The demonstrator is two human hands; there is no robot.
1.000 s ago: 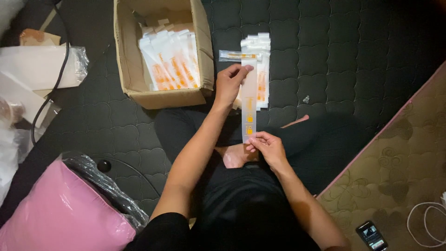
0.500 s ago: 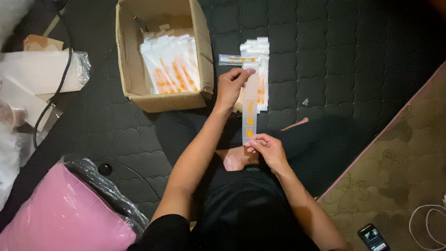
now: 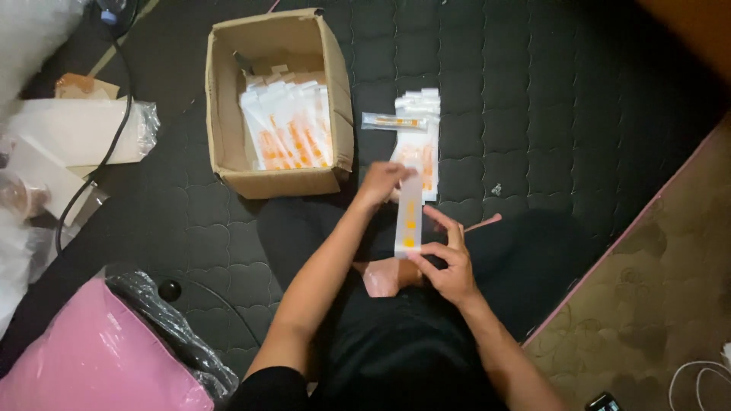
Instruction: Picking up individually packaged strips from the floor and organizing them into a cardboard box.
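The long, narrow white paper packet with orange squares (image 3: 410, 213) is held in the air above the person's lap, with its long axis running almost straight away from the body, top end towards the pile on the mattress and bottom end towards the waist. The left hand (image 3: 381, 183) takes the far end: its fingers are closed over the top of the packet from the left side. The right hand (image 3: 448, 262) takes the near end, thumb and forefinger pinched on the lower right corner while the other fingers stand spread and free. So the packet lies between the two hands, held at both ends.

Just beyond the left hand lies a loose pile of like white-and-orange packets (image 3: 420, 144) on the black quilted mattress (image 3: 548, 114), and across the top of that pile sits a short clear plastic sleeve with an orange strip inside (image 3: 393, 121), lying crosswise to the held packet. To the left of the pile stands an open brown cardboard box (image 3: 335, 91), with more white-and-orange packets (image 3: 285, 129) stacked on edge inside it. The left hand is the nearer one to both pile and box.

The upper end of the held packet is covered by the left fingers, so it is hard to say whether it is open or sealed; it seems flat. The pale thing under the wrists, in the lap, is too dim to make out.
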